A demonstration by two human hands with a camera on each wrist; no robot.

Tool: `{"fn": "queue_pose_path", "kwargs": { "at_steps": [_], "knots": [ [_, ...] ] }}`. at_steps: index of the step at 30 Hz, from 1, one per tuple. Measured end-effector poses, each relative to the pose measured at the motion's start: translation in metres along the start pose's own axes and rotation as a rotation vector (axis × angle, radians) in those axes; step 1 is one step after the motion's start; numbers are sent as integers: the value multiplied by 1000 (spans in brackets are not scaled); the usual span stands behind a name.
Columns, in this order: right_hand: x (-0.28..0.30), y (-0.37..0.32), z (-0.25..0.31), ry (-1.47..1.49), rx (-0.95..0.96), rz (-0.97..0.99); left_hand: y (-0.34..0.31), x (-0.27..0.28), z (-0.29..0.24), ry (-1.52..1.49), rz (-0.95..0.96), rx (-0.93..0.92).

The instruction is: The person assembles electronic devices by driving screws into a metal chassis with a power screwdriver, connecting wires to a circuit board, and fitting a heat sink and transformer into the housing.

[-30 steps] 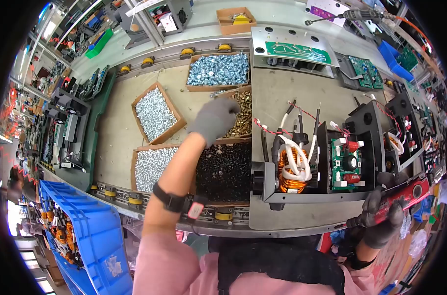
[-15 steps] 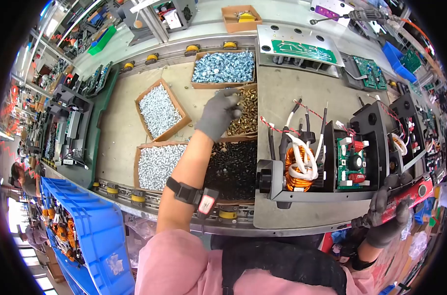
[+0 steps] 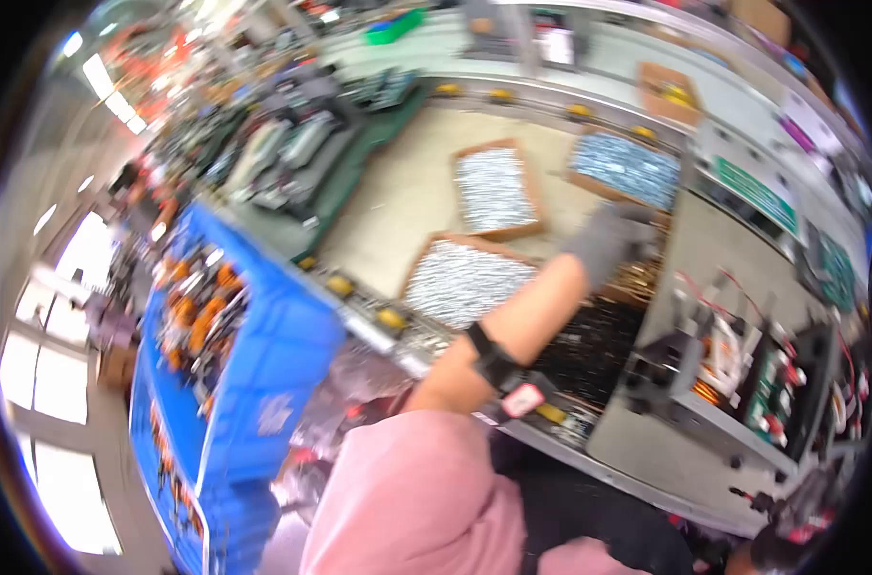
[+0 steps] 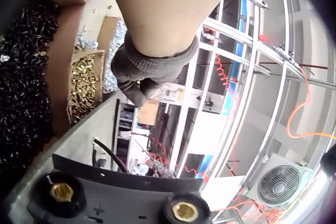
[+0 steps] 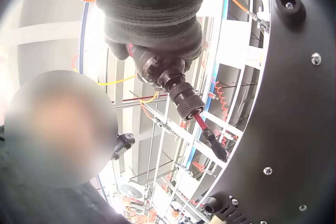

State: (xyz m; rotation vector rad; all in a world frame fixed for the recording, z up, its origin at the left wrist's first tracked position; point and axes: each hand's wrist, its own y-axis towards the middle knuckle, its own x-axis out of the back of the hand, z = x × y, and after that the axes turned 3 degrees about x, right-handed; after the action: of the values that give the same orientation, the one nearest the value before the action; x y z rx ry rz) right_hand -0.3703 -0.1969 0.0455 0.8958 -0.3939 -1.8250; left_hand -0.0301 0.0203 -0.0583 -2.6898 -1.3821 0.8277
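My gloved left hand (image 3: 613,240) is over the carton of brass-coloured screws (image 3: 637,280) in the head view. Its fingers are curled in the left wrist view, with a small brass-coloured screw partly showing between them. Low at the right, my gloved right hand (image 3: 781,548) grips a red power screwdriver (image 5: 184,98). The driver's chuck and bit (image 5: 214,145) point down toward a black metal panel (image 5: 283,103) in the right wrist view. Left of the right hand stands an open black metal housing (image 3: 747,422) with a wire-wound coil (image 3: 709,391) and circuit board.
Black screws (image 3: 589,350) fill a carton in front of the brass ones. Bluish screws (image 3: 628,171) lie behind, and two cartons of silver screws (image 3: 493,189) stand to the left. A blue crate (image 3: 292,355) of coils is beside the bench. Circuit boards (image 3: 757,192) sit at the back right.
The head view has swung left, so the bench appears shifted right and tilted, with blur. My left hand stays over the brass screws; my right hand still holds the screwdriver.
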Motion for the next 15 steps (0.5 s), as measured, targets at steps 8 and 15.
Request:
{"fn": "queue_pose_path", "kwargs": {
  "at_steps": [8, 15],
  "knots": [
    [-54, 24, -21, -6, 184, -65, -131, -48, -38, 276, 79, -137],
    [-86, 24, -45, 153, 130, 43, -183, -73, 16, 49, 326, 197]
  ]
}}
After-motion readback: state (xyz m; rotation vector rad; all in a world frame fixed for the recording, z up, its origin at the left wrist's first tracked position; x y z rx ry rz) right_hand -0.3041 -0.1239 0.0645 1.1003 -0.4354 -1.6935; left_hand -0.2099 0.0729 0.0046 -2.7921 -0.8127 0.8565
